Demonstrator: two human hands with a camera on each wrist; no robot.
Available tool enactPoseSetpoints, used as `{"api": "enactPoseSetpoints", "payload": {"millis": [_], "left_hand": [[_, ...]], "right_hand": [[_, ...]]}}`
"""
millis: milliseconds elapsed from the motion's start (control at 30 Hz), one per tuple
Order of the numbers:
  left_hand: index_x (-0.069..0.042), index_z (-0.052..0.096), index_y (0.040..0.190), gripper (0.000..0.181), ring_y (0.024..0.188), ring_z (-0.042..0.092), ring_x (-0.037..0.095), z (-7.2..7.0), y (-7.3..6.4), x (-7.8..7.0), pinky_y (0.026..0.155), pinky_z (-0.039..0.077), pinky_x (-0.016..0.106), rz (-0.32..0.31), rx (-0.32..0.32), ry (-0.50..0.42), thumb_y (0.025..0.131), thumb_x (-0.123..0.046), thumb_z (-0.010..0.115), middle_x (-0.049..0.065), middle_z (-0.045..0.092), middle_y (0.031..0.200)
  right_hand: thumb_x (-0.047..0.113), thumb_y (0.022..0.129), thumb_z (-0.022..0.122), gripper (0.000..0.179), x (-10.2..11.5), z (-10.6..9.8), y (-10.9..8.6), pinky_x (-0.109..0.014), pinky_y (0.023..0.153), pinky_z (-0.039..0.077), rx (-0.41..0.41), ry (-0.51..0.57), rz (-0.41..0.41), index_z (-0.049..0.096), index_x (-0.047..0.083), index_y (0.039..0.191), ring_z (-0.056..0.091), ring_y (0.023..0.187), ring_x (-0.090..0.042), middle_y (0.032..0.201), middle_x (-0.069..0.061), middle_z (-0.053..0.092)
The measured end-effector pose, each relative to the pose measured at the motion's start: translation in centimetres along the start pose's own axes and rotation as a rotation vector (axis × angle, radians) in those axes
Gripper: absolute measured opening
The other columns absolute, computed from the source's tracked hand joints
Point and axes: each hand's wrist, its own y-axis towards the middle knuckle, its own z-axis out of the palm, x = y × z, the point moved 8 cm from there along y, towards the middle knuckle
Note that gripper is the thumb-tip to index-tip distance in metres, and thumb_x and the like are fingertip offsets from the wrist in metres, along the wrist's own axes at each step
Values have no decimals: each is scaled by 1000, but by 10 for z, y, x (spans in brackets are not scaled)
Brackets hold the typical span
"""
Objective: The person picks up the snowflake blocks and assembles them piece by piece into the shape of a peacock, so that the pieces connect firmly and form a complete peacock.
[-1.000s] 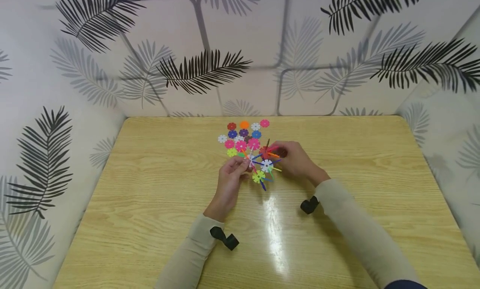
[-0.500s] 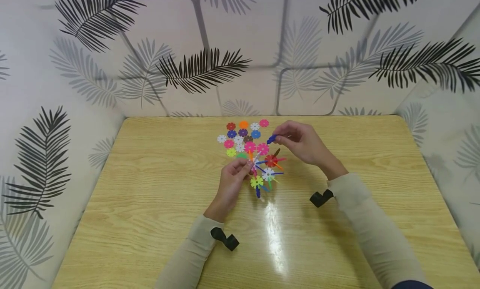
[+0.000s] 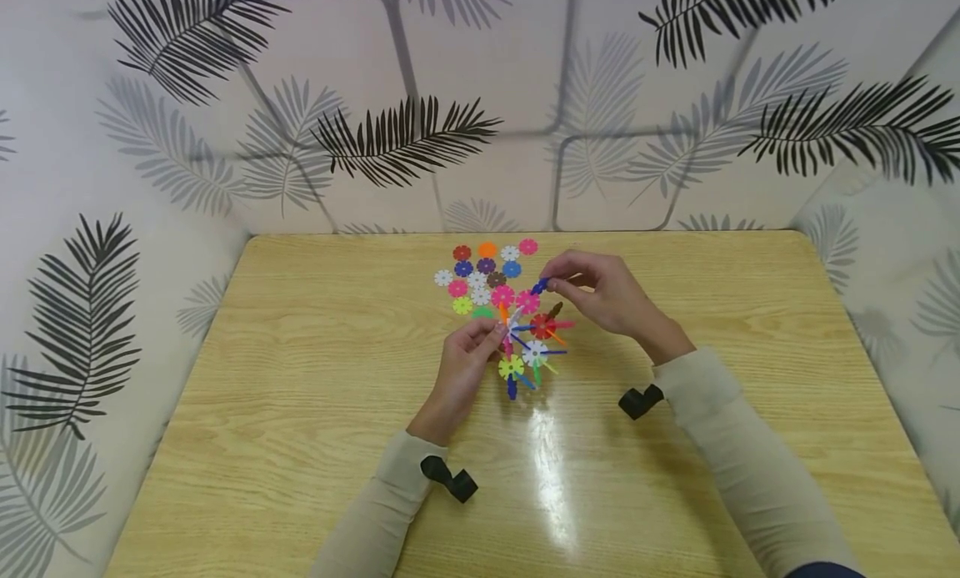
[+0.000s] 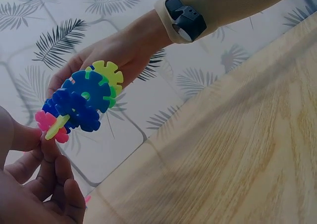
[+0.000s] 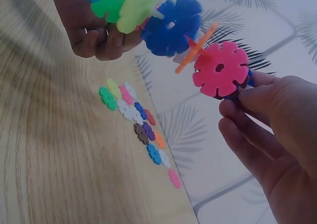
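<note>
My left hand (image 3: 472, 357) pinches a cluster of interlocked notched plastic discs, held up over the table. In it show a yellow disc (image 3: 512, 366), a white disc (image 3: 535, 353), a red disc (image 3: 543, 325) and, in the right wrist view, a pink disc (image 5: 220, 68). A dark blue disc (image 3: 540, 286) is pinched edge-on between thumb and fingers of my right hand (image 3: 611, 294). Its edge is right at the pink disc on the cluster's far side. The right wrist view shows the blue disc mostly hidden behind the pink one and the fingers.
Loose discs lie in rough rows beyond my hands near the table's back edge, among them an orange disc (image 3: 487, 250), a purple disc (image 3: 486, 265) and a green disc (image 5: 108, 98). A leaf-patterned wall covering (image 3: 480, 169) rises behind the wooden table (image 3: 300, 378).
My right hand has left the red disc's side, moved up and right, then come slightly down, bringing the dark blue disc to the pink disc. The cluster has turned a little in my left hand.
</note>
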Motion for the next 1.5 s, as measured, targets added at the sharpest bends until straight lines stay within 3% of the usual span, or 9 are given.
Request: {"api": "enactPoseSetpoints", "payload": {"millis": [267,433,533,767,967,1100,1267,1367,1500], "left_hand": [[-1,72,106,14,79,63,8,2,1,5,75,56,20,-10,0,-4,111,-6,60,-8,71,84],[4,71,111,14,80,62,6,1,2,9,76,56,18,-26,-30,-2,111,-5,60,-9,71,85],[8,71,116,17,83,63,6,-1,3,10,78,56,18,-21,-47,-10,111,-5,61,-9,71,87],[2,72,114,13,90,66,12,-1,4,8,80,56,23,-4,-53,-38,110,-7,63,-7,73,90],[-9,72,104,6,89,69,8,-2,3,8,83,56,23,7,-78,-64,107,-6,68,-10,76,89],[-11,71,101,8,90,70,7,-2,1,10,85,57,24,1,-76,-68,107,-8,69,-10,77,90],[-12,71,101,8,92,69,9,-2,0,12,88,55,27,-15,-79,-57,108,-9,68,-9,77,92],[-12,71,102,6,93,69,10,-4,1,11,89,55,28,-17,-83,-54,108,-11,69,-9,77,93],[-10,71,104,5,93,69,11,-5,3,9,88,55,28,-5,-80,-52,108,-11,69,-8,77,93]], "right_hand": [[-3,102,72,13,9,1,2,-42,92,67,37,-35,-61,81,2,111,81,100,-33,109,-13,83],[-3,101,74,13,11,3,4,-42,91,67,48,-63,-92,82,3,109,82,99,-30,108,-13,84],[-1,102,74,14,6,4,8,-43,90,68,39,-61,-67,82,3,112,82,99,-31,110,-14,84],[7,110,64,29,-27,8,38,-52,100,64,-3,-43,72,72,4,138,77,117,-36,135,-19,75],[6,111,57,45,-69,23,70,-59,116,53,102,-245,176,57,2,156,56,143,-43,157,-23,56],[11,111,56,50,-93,35,74,-60,129,39,198,-379,236,51,1,160,45,152,-45,163,-24,49],[9,108,61,34,-102,39,73,-55,121,48,223,-421,273,68,-2,139,55,136,-42,143,-24,62],[7,103,65,20,-108,40,78,-47,105,57,251,-381,235,76,0,118,64,114,-34,121,-19,71],[12,101,72,14,-105,43,82,-44,96,60,300,-374,210,78,-1,104,66,102,-30,111,-17,70]]}}
